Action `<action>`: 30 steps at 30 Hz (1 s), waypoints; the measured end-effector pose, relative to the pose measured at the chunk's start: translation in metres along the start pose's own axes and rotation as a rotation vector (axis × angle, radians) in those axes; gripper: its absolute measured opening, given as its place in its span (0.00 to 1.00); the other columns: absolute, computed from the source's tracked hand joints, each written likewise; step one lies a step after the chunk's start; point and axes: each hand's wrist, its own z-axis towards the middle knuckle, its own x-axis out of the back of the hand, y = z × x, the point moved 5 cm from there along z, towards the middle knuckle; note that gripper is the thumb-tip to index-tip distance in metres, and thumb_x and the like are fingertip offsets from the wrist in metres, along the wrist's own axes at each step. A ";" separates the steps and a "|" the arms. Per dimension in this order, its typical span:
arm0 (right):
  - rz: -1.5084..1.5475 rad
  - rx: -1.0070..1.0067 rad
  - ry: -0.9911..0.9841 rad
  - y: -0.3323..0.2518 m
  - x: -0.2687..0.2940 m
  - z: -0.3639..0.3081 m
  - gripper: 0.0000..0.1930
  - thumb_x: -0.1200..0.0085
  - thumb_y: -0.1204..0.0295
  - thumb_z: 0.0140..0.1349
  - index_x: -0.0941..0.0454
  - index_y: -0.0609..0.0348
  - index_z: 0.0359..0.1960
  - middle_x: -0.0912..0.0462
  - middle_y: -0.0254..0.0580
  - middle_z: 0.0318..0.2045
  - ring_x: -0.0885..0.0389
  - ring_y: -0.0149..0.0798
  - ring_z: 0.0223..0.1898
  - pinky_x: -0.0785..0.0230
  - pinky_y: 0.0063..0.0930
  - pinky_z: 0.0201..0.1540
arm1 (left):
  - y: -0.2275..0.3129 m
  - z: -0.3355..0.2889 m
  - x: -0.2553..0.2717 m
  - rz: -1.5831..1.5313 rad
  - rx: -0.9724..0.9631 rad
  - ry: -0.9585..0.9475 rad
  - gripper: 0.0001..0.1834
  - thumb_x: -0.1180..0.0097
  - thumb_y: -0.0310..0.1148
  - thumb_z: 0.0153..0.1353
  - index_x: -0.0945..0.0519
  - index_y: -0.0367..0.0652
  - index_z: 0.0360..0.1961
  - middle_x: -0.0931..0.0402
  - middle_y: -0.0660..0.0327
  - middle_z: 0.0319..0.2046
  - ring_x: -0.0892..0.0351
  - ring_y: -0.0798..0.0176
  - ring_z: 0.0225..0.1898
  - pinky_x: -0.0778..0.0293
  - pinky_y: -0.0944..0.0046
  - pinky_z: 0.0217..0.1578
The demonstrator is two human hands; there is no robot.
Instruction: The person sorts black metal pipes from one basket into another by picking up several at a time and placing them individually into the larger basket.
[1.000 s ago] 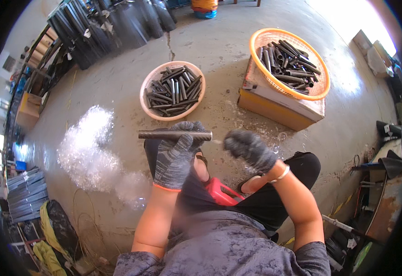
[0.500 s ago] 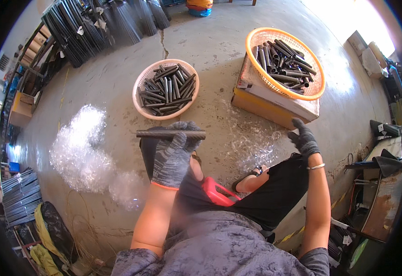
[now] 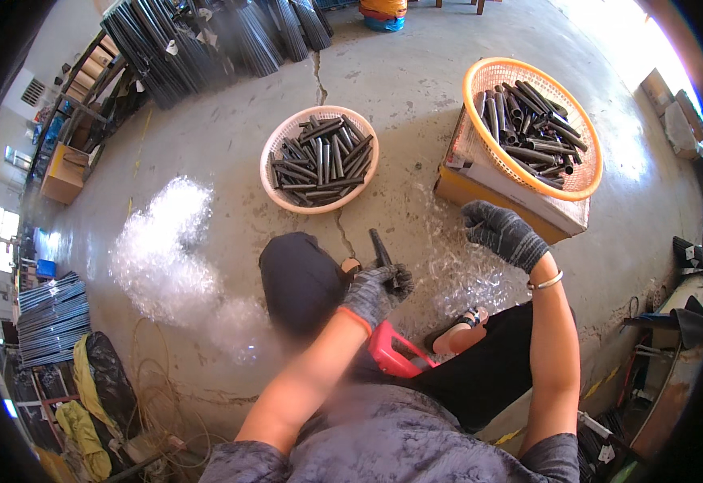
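My left hand (image 3: 375, 293), in a grey knit glove with an orange cuff, is wrapped round a short dark tube (image 3: 379, 246) above my knees. The tube tilts upward, its far end pointing away from me. My right hand (image 3: 506, 233), gloved in grey, is closed with curled fingers in front of the carton; what it holds, if anything, is hidden. Just beyond it an orange-rimmed basket (image 3: 597, 171) full of dark tubes rests on a carton (image 3: 480, 196). Further left, a pale pink basket (image 3: 319, 209) on the floor holds more short dark tubes.
Crumpled clear plastic film (image 3: 162, 241) is heaped on the floor at left. Film scraps (image 3: 468, 283) lie below my right hand. A red plastic piece (image 3: 390, 352) is between my legs. Bundles of long dark tubes (image 3: 174, 60) stand at the back left; a floor crack (image 3: 319, 76) runs beyond the baskets.
My left hand has moved right and nearer, and the tube has swung from level across to pointing away. My right hand has moved left, its fingers curling closed. The view has shifted slightly.
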 end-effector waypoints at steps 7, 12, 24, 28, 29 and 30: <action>-0.351 -0.220 -0.177 0.023 0.006 -0.025 0.21 0.40 0.63 0.52 0.24 0.57 0.48 0.20 0.52 0.40 0.21 0.53 0.41 0.30 0.41 0.45 | -0.036 0.147 0.043 0.010 0.016 0.507 0.02 0.47 0.22 0.56 0.27 0.39 0.27 0.27 0.55 0.22 0.27 0.56 0.23 0.26 0.58 0.26; -0.306 -0.062 -0.018 0.000 0.019 -0.013 0.21 0.40 0.64 0.52 0.24 0.58 0.46 0.20 0.53 0.40 0.23 0.54 0.42 0.30 0.41 0.45 | 0.043 0.260 0.158 0.077 -0.115 0.707 0.04 0.50 0.23 0.55 0.29 0.40 0.33 0.28 0.55 0.23 0.26 0.56 0.20 0.27 0.57 0.20; -0.306 -0.175 -0.015 0.021 0.028 -0.023 0.21 0.41 0.61 0.53 0.25 0.56 0.47 0.21 0.51 0.38 0.22 0.54 0.39 0.30 0.42 0.42 | 0.174 0.292 0.088 0.595 -0.288 0.614 0.20 0.59 0.35 0.65 0.43 0.46 0.57 0.47 0.55 0.53 0.42 0.54 0.50 0.40 0.55 0.47; -0.328 -0.219 -0.089 0.018 0.027 -0.013 0.20 0.43 0.60 0.54 0.26 0.55 0.46 0.21 0.49 0.35 0.22 0.52 0.38 0.30 0.42 0.41 | 0.117 0.314 0.129 0.546 0.051 0.528 0.26 0.64 0.38 0.69 0.50 0.49 0.66 0.56 0.55 0.65 0.50 0.53 0.63 0.44 0.55 0.59; -0.326 -0.237 -0.126 0.018 0.025 -0.011 0.20 0.43 0.61 0.54 0.26 0.55 0.47 0.21 0.48 0.35 0.22 0.52 0.38 0.30 0.42 0.41 | 0.106 0.317 0.136 0.433 0.089 0.534 0.27 0.65 0.39 0.69 0.51 0.49 0.68 0.59 0.55 0.68 0.51 0.53 0.66 0.46 0.55 0.62; -0.323 -0.253 -0.165 0.020 0.023 -0.010 0.20 0.43 0.61 0.54 0.27 0.55 0.47 0.21 0.48 0.35 0.22 0.52 0.38 0.30 0.42 0.41 | 0.099 0.320 0.144 0.311 0.113 0.549 0.29 0.66 0.40 0.70 0.53 0.50 0.70 0.61 0.55 0.71 0.53 0.53 0.70 0.47 0.54 0.65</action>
